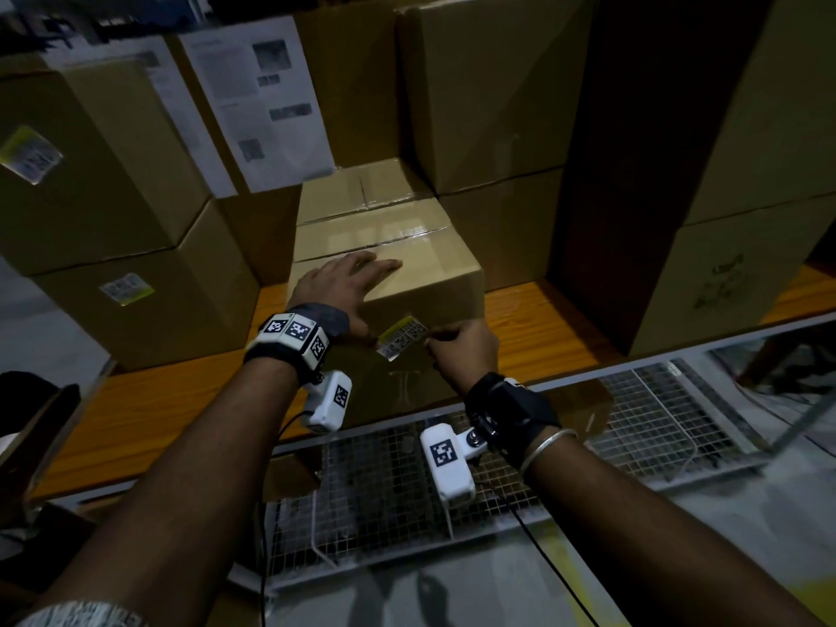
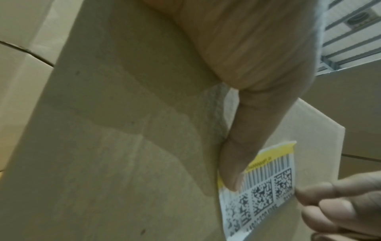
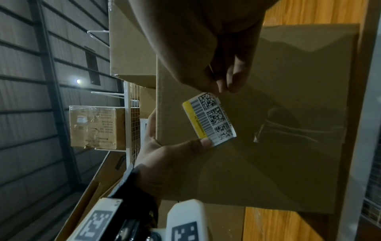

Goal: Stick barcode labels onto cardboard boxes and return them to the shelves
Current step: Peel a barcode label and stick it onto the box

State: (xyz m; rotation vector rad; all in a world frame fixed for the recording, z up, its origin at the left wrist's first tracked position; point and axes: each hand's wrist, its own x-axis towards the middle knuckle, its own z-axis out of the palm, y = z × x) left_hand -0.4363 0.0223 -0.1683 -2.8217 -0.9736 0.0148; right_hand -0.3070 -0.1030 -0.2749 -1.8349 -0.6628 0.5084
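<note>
A taped cardboard box point(image 1: 407, 264) stands on the wooden shelf point(image 1: 534, 328), its front face point(image 3: 288, 97) turned toward me. A white and yellow barcode label point(image 1: 402, 338) lies slanted against the top of that face. My left hand point(image 1: 344, 282) lies flat on the box's top with straight fingers. Its thumb point(image 2: 237, 163) reaches down the front and presses the label's point(image 2: 268, 192) left end onto the cardboard. My right hand point(image 1: 461, 346) pinches the label's point(image 3: 210, 117) right end with curled fingers point(image 2: 329, 203). Part of the label still stands off the box.
Labelled cartons point(image 1: 126, 287) are stacked at the left, with printed sheets point(image 1: 267, 106) taped behind them. Tall cartons point(image 1: 497, 106) rise behind the box and others point(image 1: 746, 264) at the right. A wire mesh rack point(image 1: 633, 414) lies below the shelf's front edge.
</note>
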